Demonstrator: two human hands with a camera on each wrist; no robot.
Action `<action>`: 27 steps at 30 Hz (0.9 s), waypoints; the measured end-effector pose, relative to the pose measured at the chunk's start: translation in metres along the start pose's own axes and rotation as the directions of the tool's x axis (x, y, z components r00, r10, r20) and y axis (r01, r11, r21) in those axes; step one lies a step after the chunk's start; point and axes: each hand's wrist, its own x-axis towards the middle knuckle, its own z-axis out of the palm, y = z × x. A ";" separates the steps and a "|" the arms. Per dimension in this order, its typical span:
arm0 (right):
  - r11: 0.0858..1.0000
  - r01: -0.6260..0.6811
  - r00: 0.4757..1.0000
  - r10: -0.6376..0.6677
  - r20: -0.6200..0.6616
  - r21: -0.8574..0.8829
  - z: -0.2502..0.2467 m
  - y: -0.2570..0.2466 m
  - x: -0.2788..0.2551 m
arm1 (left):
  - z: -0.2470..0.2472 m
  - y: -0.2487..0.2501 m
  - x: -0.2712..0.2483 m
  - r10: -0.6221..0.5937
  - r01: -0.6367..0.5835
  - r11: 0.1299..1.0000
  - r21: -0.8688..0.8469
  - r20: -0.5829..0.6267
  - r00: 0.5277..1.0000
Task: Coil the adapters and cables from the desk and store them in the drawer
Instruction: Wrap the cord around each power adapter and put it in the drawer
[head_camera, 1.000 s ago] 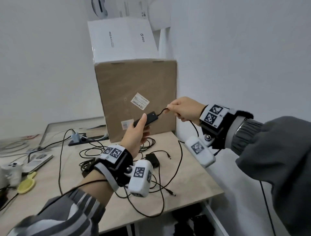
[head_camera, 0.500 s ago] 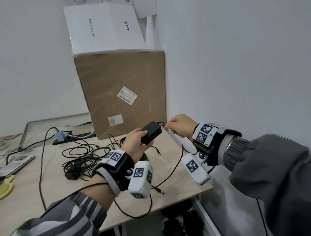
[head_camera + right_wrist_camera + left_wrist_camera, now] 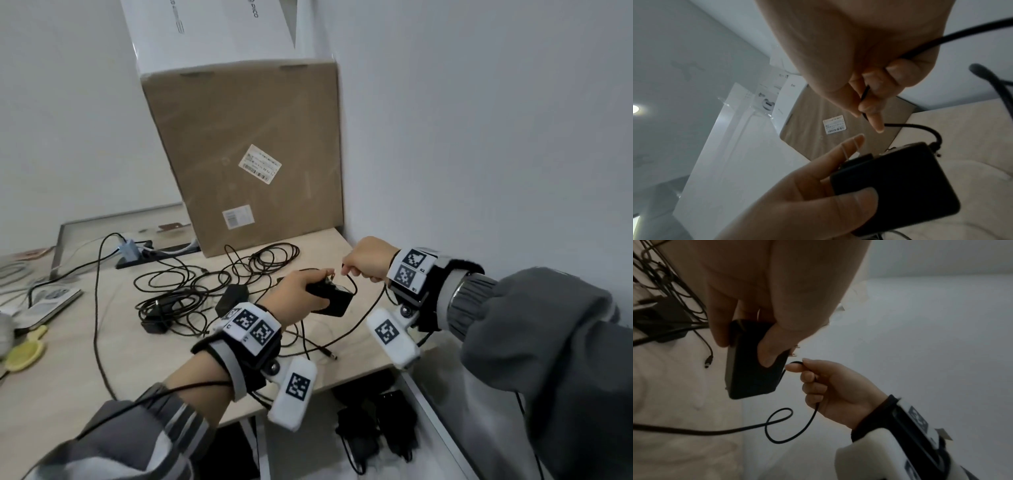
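Black adapter [image 3: 330, 301]: gripped in left hand [image 3: 301, 291], fingers [image 3: 768, 352] curled round its body, raised above desk [image 3: 68, 359] near right front corner. Adapter cable [image 3: 793, 433]: pinched by right hand [image 3: 368, 262] close to adapter, trailing down to desk. Further cables [image 3: 205, 284]: tangled on desk, before cardboard box [image 3: 246, 154].

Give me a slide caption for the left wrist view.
Left hand grips black adapter while right hand pinches its cable.
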 end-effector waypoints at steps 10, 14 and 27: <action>0.905 0.179 0.981 -0.136 0.137 -0.386 0.039 0.011 -0.055 | 0.028 -0.002 -0.051 -0.071 0.063 0.993 0.098 0.084 0.994; 0.829 0.216 0.976 -0.170 0.136 -0.515 0.045 0.013 -0.087 | 0.034 0.006 -0.078 -0.094 0.084 0.988 0.126 0.075 0.993; 0.693 0.366 0.865 -0.500 -0.047 -0.621 0.063 0.035 -0.173 | 0.061 0.046 -0.143 -0.119 0.061 0.957 -0.285 -0.193 0.974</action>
